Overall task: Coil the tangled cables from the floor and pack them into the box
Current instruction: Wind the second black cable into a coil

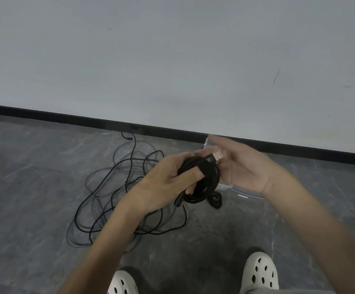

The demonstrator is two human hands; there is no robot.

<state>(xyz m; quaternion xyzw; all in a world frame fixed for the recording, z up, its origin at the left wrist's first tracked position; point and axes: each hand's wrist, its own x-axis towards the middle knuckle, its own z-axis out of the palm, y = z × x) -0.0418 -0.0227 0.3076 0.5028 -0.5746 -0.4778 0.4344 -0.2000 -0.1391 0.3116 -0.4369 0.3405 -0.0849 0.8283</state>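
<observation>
Your left hand [168,183] grips the coiled black cable bundle [202,179]; your right hand [242,166], fingers spread, only pinches its plug end, so loops may spring loose.

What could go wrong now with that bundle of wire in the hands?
The coiled cable is pinched only by the left hand; the right hand is open beside it, so the loops might spring apart. Its plug end sticks out loose and could unwind. The tangled cables lie just ahead of the shoes, so a foot might snag them.
</observation>
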